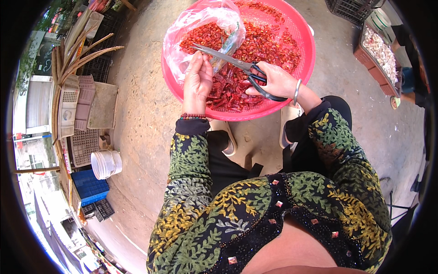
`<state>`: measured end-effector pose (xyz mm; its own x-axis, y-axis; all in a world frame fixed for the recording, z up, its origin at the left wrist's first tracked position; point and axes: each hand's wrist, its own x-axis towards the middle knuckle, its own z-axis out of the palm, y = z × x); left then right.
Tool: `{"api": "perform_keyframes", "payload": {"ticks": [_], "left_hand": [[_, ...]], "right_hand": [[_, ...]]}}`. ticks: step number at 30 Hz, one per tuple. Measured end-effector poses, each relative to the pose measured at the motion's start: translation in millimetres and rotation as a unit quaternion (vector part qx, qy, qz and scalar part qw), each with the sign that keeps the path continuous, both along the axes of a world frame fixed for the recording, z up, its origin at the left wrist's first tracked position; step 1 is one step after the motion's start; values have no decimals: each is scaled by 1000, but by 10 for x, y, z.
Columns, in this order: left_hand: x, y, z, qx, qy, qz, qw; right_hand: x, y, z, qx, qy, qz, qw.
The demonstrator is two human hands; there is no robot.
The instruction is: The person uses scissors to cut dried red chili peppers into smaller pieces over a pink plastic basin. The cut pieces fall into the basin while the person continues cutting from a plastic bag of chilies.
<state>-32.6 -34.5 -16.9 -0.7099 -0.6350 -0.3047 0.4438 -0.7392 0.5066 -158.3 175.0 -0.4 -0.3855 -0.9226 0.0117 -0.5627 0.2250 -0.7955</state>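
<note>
My right hand (277,80) grips the black handles of a pair of scissors (236,62), whose blades point left over a clear plastic bag (172,44). Just below the blade tips is my left hand (199,75), thumb and fingers pinched together; whether a small piece of chili sits between them I cannot tell. The open bag holds cut red chili pieces (205,36) and lies in a round pink plastic sieve tray (309,51). Longer dried red chilies (231,92) lie at the tray's near side, and more cut pieces are spread over its far and right parts.
A reddish plastic crate (376,70) of pale pieces stands at the right, beside another person's partly visible hands. At the left are a white bucket (106,164), a blue crate (89,186), plastic crates (85,147) and long wooden sticks (54,96). My feet are below the tray.
</note>
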Motion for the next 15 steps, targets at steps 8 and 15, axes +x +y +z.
{"api": "perform_keyframes", "payload": {"ticks": [8,15], "left_hand": [[-2,-12,5,7,0,14,1000],[-20,-52,-2,16,-3,41,999]], "right_hand": [[5,12,7,-25,2,-4,1000],[-12,15,-42,-34,21,1,999]]}}
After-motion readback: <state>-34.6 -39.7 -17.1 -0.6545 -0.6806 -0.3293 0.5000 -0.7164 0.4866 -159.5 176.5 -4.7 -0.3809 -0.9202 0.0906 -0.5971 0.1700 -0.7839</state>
